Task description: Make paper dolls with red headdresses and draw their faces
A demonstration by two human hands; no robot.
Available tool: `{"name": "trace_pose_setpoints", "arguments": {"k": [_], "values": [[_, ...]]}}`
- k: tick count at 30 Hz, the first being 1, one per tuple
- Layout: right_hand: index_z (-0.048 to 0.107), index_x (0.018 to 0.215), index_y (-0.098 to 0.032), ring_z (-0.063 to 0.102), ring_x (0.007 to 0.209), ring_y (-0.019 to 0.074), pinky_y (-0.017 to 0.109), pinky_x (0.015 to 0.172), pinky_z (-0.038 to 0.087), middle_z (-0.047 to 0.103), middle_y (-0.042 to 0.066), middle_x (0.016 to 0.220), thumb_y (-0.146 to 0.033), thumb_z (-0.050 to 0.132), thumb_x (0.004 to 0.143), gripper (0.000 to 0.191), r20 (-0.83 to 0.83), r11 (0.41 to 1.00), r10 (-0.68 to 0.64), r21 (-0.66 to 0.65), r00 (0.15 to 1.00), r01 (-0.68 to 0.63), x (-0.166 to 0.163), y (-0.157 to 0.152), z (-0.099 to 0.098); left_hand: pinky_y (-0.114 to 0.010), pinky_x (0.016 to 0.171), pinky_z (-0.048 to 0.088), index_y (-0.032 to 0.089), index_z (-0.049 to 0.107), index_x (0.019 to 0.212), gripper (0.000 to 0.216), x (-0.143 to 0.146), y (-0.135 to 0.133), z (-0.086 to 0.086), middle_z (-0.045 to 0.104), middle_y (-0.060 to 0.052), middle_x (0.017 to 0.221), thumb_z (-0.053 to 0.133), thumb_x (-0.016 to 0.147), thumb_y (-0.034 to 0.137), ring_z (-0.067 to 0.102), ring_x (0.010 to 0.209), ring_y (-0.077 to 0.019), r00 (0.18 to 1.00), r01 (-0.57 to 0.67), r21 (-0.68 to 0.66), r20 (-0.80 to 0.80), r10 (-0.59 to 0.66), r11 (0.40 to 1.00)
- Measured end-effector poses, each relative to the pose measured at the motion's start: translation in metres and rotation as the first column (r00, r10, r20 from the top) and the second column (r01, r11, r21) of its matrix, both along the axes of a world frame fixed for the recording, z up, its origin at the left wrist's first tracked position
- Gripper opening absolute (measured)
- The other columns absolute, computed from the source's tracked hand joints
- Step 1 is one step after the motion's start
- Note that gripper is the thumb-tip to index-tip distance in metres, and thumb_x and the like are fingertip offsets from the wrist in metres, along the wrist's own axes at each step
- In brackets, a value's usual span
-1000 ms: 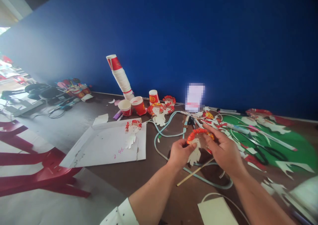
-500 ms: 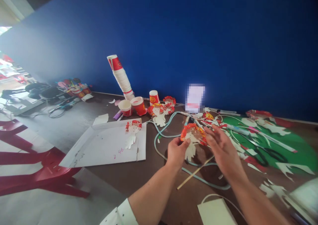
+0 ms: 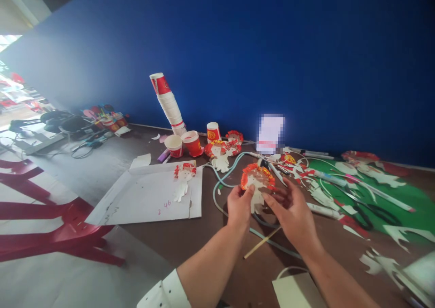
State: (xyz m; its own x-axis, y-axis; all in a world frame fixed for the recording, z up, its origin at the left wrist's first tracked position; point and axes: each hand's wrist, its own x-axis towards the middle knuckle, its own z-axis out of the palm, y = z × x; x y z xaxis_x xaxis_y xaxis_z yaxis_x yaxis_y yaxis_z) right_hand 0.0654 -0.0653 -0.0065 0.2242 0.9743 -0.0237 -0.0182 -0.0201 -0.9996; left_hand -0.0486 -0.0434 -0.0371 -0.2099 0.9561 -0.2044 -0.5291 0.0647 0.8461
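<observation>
Above the brown table I hold a paper cut-out figure (image 3: 256, 201), white with a brown middle and a red-and-orange ruffled rim. My left hand (image 3: 239, 204) is closed on its left side, the thumb pressed on the front. At the right side is my right hand (image 3: 292, 210), curled with thumb and fingers at the figure's edge. Some of those fingertips are hidden. Just below lies a thin wooden stick (image 3: 261, 243). A similar white cut-out (image 3: 183, 183) with a red rim rests on a white board (image 3: 142, 204) to the left.
Leaning paper cups (image 3: 170, 106) form a tall stack by the blue wall (image 3: 217, 50). Scissors (image 3: 360, 208), markers and paper scraps litter a green sheet (image 3: 416, 199) at right. A pale blue cable (image 3: 220, 179) loops behind my hands. A red plastic chair (image 3: 68, 226) stands at left.
My right hand has moved left and inward, and its thumb now meets the cut-out's edge. The cut-out has turned slightly and shifted left in my left hand.
</observation>
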Motion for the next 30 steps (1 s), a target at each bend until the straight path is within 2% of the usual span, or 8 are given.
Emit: {"name": "trace_pose_setpoints", "arguments": {"k": [4,9,13,19,23,27,30], "values": [[0.042,0.136,-0.019,0.068,0.084,0.0226,0.033,0.066,0.06,0.067,0.009,0.1,-0.049,0.08,0.064,0.087,-0.041,1.0,-0.02,0.018,0.999,0.021,-0.0008,0.0012,0.0007,-0.023,0.06,0.047,0.013,0.068,0.085,0.04,0.002,-0.0028,0.0053,0.069,-0.004,0.076,0.081,0.064,0.044,0.058,0.06,-0.011,1.0,0.009,-0.007,-0.025,-0.009,1.0],[0.046,0.132,-0.021,0.068,0.082,0.0226,0.036,0.069,0.06,0.067,0.009,0.102,-0.051,0.077,0.068,0.078,-0.029,0.997,-0.071,0.038,0.997,0.072,0.0013,0.0019,-0.0007,-0.022,0.059,0.045,0.013,0.068,0.086,0.038,0.0035,-0.0052,0.0062,0.068,-0.003,0.074,0.079,0.067,0.044,0.057,0.059,-0.0107,0.998,0.024,0.005,-0.065,-0.023,1.0],[0.048,0.132,-0.02,0.068,0.086,0.0234,0.038,0.075,0.059,0.067,0.011,0.107,-0.051,0.073,0.071,0.072,0.058,0.994,-0.095,0.063,0.994,0.091,0.0024,0.0014,-0.0004,-0.022,0.056,0.044,0.013,0.067,0.083,0.039,0.0034,-0.0056,0.0056,0.066,-0.002,0.069,0.079,0.066,0.046,0.054,0.056,-0.0102,0.997,0.026,-0.003,-0.071,-0.026,1.0],[0.05,0.132,-0.021,0.068,0.081,0.0233,0.037,0.067,0.057,0.069,0.012,0.109,-0.049,0.066,0.076,0.064,0.258,0.993,-0.117,0.043,0.959,0.11,0.0026,-0.0019,0.0016,-0.023,0.055,0.044,0.013,0.065,0.083,0.04,0.002,-0.0046,0.006,0.065,-0.002,0.069,0.079,0.066,0.047,0.054,0.055,-0.0106,0.997,0.028,-0.001,-0.076,-0.028,1.0],[0.053,0.129,-0.022,0.069,0.087,0.0232,0.037,0.074,0.056,0.07,0.011,0.111,-0.045,0.063,0.079,0.056,0.333,0.991,-0.134,0.074,0.933,0.116,0.0029,-0.0026,0.0024,-0.022,0.054,0.042,0.014,0.065,0.083,0.04,0.001,-0.0043,0.0045,0.064,-0.001,0.068,0.078,0.067,0.048,0.052,0.054,-0.0094,0.996,0.031,-0.006,-0.088,-0.032,0.999],[0.056,0.126,-0.021,0.069,0.089,0.0234,0.037,0.077,0.056,0.069,0.011,0.113,-0.044,0.064,0.078,0.054,0.318,0.991,-0.129,0.084,0.939,0.108,0.0025,-0.002,0.003,-0.022,0.054,0.043,0.014,0.064,0.083,0.04,0.0013,-0.0042,0.004,0.064,-0.001,0.069,0.078,0.067,0.048,0.052,0.055,-0.0094,0.996,0.027,-0.01,-0.085,-0.028,1.0],[0.057,0.125,-0.022,0.07,0.086,0.0231,0.036,0.072,0.057,0.069,0.012,0.115,-0.044,0.066,0.077,0.053,0.227,0.994,-0.104,0.047,0.968,0.096,0.0019,-0.0017,0.0032,-0.022,0.055,0.044,0.014,0.065,0.084,0.04,0.002,-0.0048,0.0057,0.065,-0.002,0.07,0.078,0.067,0.047,0.053,0.055,-0.0099,0.997,0.029,-0.015,-0.071,-0.03,0.999]]}}
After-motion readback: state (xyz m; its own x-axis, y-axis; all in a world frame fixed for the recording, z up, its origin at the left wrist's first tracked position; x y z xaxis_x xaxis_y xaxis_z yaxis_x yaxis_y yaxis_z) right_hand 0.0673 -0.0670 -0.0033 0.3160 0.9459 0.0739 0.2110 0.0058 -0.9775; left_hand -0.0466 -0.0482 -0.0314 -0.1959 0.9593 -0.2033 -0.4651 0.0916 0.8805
